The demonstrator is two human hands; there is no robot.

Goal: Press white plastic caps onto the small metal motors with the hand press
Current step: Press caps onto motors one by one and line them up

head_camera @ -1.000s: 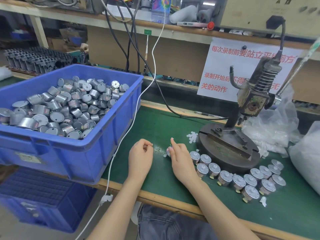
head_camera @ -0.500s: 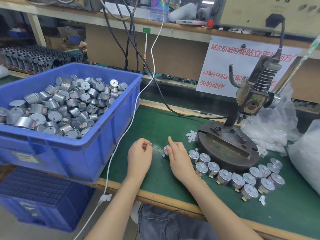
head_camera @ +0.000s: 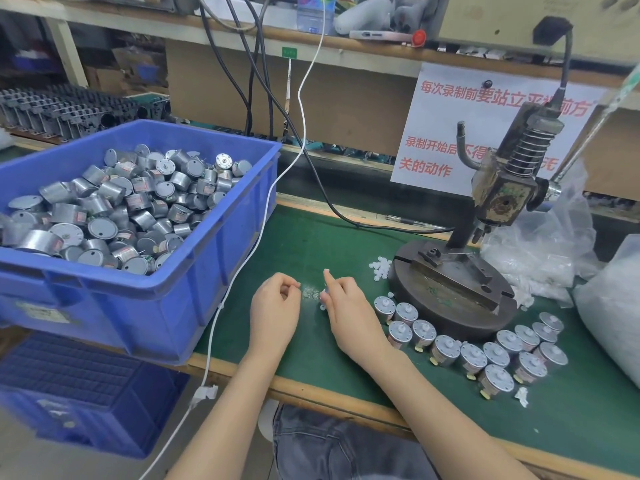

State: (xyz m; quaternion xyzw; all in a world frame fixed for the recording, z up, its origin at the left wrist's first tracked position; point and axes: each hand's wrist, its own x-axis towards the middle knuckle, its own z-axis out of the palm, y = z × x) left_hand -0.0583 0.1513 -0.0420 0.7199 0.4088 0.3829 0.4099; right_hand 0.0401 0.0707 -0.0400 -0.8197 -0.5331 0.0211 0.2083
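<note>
Head: white cable [head_camera: 221, 306] between blue bin [head_camera: 104, 306], left hand [head_camera: 275, 313].

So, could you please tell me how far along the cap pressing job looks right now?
Apparently done: a cluster of motors stands on the mat by the press, each with a white tip. In hand: the left hand seems to pinch a white cap; what the right hand holds is hidden. The press holds no motor. Left: a blue bin heaped with bare motors.
</note>
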